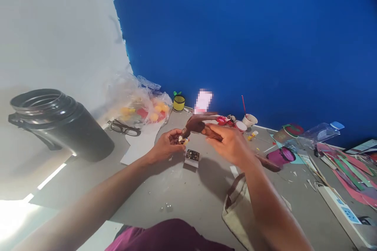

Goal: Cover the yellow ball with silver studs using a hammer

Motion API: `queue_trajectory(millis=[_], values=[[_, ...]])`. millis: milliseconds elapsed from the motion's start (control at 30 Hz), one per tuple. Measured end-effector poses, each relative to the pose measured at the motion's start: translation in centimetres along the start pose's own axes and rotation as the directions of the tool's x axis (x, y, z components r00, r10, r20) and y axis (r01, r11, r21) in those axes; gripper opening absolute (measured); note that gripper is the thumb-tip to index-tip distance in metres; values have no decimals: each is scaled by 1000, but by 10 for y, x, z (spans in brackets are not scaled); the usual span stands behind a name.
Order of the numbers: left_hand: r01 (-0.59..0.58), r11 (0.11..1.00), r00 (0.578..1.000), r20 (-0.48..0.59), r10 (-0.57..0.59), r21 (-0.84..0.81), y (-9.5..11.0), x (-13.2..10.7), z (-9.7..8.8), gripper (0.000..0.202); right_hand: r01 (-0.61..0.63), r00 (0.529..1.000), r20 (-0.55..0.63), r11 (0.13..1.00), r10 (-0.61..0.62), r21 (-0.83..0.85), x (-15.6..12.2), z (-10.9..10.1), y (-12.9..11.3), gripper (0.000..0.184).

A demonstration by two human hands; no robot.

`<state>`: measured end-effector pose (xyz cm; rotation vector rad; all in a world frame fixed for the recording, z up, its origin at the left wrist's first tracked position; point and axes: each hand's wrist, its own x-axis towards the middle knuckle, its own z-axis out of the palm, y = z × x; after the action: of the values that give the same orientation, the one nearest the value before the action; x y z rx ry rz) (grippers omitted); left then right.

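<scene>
While an open, dark-grey cylindrical flask (61,125) is kept far left, prob. out of the way, the left hand (166,145) has its fingertips pinched on a small, shiny, pale-and-gold piece (182,139), seemingly to steady it. Just beside is a small white box w/ dark glittery top (192,162). Next, a dark-brown, hammer-like tool, maybe wooden (194,124), has its head close to the piece; contact I can't tell. Right hand (228,141) has fingers wrapped around its handle, prob. for control.

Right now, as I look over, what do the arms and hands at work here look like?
They're human: the left hand and right hand wear no gloves. No sleeve, watch, cable or marking shows on the left forearm or right forearm. A plum-coloured garment shows at the bottom edge.
</scene>
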<state>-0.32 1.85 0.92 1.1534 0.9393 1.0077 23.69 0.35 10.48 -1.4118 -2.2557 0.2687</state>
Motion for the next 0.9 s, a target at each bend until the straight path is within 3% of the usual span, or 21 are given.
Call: queue_trajectory(millis=[100,233,400,567,733,800,900], values=[[33,999,998,44,-35,44,8,-4,0,43,-45,997,61,997,49,-54,4,-1,-1,27],[35,998,999,40,-37,47,17,-6,-2,49,-37,998,-57,997,41,75,5,-4,1,33],[37,998,997,71,-40,44,19,-5,-3,41,-42,998,45,997,39,72,2,-1,4,25],[102,991,994,29,-105,85,24,-4,-2,49,-28,995,-84,953,56,301,-6,2,12,29],[9,989,988,151,-31,149,31,-3,0,26,-88,996,48,974,80,208,-9,3,11,33],[8,988,987,156,-32,155,29,-3,0,32,-85,996,21,973,83,212,-10,3,12,34],[43,988,995,82,-56,146,21,-5,0,50,-53,994,-77,949,81,311,-13,3,14,33]])
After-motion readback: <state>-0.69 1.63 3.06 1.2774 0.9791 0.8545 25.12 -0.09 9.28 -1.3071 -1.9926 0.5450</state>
